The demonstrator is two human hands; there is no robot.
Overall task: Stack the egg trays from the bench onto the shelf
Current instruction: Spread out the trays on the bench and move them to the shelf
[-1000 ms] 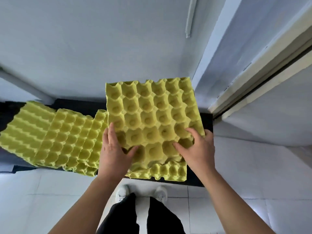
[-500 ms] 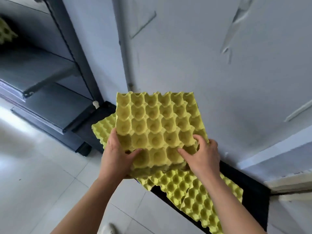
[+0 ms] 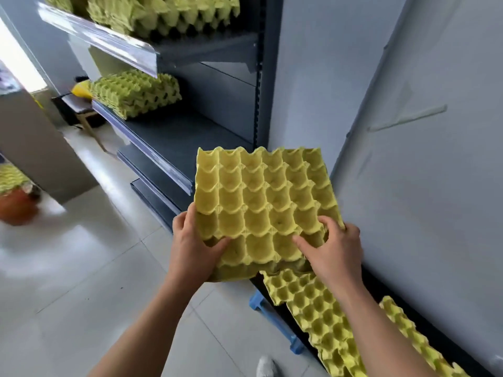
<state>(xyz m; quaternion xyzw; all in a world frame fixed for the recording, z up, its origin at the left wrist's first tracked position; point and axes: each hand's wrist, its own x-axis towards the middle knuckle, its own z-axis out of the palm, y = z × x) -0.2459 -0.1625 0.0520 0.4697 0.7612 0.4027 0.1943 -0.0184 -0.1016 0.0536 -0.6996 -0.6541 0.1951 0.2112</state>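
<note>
Now, mid-carry: the yellow-green moulded-pulp egg tray (image 3: pixel 261 210) is held level in the air, cups up, clear of the black bench (image 3: pixel 386 291), on which further yellow trays (image 3: pixel 321 308) lie overlapping. The left hand (image 3: pixel 193 246) grips the near-left corner, its thumb pressed into a cup; the fingers beneath are hidden. The right hand (image 3: pixel 332 248) grips the near-right corner, thumb laid across the upper face and fingers curled over the right edge. The tray extends away from both hands. The dark grey metal shelving unit (image 3: pixel 217 85) stands ahead and to the left, so the left hand is the nearer one. The existing stack of trays (image 3: pixel 136 93) on the middle shelf sits farther left, well apart from the held tray. The coming move is probably a forward-and-leftward reach.
</note>
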